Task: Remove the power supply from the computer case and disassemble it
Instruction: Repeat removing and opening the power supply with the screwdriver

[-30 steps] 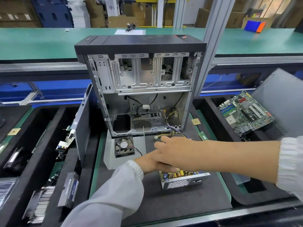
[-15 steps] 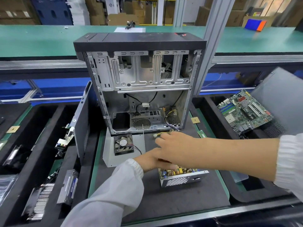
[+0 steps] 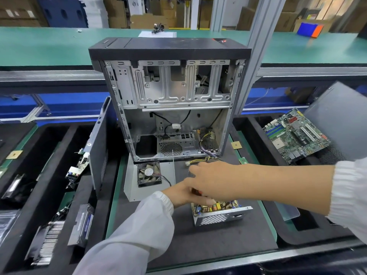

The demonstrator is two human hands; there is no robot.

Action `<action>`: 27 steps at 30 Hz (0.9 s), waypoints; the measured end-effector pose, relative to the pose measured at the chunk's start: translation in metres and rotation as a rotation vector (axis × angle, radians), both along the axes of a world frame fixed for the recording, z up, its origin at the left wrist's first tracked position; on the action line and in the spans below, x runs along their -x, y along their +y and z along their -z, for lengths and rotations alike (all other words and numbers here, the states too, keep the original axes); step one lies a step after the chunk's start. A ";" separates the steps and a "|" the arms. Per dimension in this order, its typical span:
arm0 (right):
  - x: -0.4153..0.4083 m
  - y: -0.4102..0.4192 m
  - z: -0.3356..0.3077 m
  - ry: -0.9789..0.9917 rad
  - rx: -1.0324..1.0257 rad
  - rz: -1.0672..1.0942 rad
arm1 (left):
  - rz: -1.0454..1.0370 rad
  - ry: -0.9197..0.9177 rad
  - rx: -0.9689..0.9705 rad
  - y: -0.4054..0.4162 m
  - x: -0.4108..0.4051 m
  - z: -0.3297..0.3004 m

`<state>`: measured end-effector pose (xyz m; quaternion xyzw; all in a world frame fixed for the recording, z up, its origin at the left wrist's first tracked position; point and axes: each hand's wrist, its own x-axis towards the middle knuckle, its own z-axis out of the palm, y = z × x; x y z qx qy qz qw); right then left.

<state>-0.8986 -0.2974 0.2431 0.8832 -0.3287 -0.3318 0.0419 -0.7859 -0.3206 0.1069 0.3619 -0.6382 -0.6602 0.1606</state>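
A green circuit board [image 3: 296,135] is seen leaning in a black tray [image 3: 258,135] on the right; a grey panel [image 3: 341,120] is propped behind it; a hard drive [image 3: 83,225] and a metal heat sink [image 3: 47,243] are laid in the left tray; cardboard boxes [image 3: 151,18] are stacked far behind the green bench [image 3: 43,44].

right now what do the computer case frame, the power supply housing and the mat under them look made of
Computer case frame: bare sheet metal, probably steel, dull silver with stamped ribs and holes; its top panel looks like matte black plastic. Power supply housing: thin silver sheet metal with a perforated grille. Mat: dark grey, matte, possibly rubber or foam.
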 end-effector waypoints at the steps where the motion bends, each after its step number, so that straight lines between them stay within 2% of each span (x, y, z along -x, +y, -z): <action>1: 0.002 0.001 0.000 -0.034 0.032 -0.089 | 0.012 -0.025 0.036 -0.001 -0.001 0.000; 3: 0.006 0.003 0.005 -0.132 0.052 -0.264 | 0.038 -0.036 0.037 -0.001 -0.007 -0.001; 4: 0.007 0.003 0.007 -0.144 0.043 -0.280 | 0.025 -0.030 0.024 0.000 -0.008 -0.003; 5: 0.008 0.002 0.007 -0.156 0.023 -0.237 | 0.006 -0.017 0.006 0.002 -0.008 -0.006; 7: 0.007 -0.002 0.002 -0.182 -0.058 0.048 | 0.012 0.006 0.005 0.004 -0.004 -0.011; 9: 0.005 -0.004 -0.004 -0.148 0.028 0.201 | 0.079 0.034 0.026 0.007 -0.001 -0.016; 11: 0.004 -0.005 -0.006 -0.051 0.143 0.134 | 0.099 0.063 0.038 0.006 -0.001 -0.017; 13: 0.002 -0.004 -0.002 0.030 0.089 0.100 | 0.112 0.054 0.070 0.003 -0.002 -0.011; 17: 0.008 -0.001 -0.004 -0.060 -0.030 0.125 | 0.014 0.073 -0.010 0.001 -0.002 -0.003; 19: 0.012 -0.001 -0.005 -0.122 -0.074 0.064 | 0.029 0.063 -0.023 0.001 -0.001 0.001; 21: 0.015 -0.001 -0.003 -0.156 -0.093 0.101 | 0.024 0.060 -0.045 0.003 0.000 -0.002; 24: 0.012 0.001 -0.003 -0.195 0.018 0.314 | 0.068 0.057 0.030 0.002 0.001 -0.007; 27: 0.009 0.004 0.001 -0.109 0.183 0.238 | 0.075 0.071 0.057 0.001 0.001 -0.008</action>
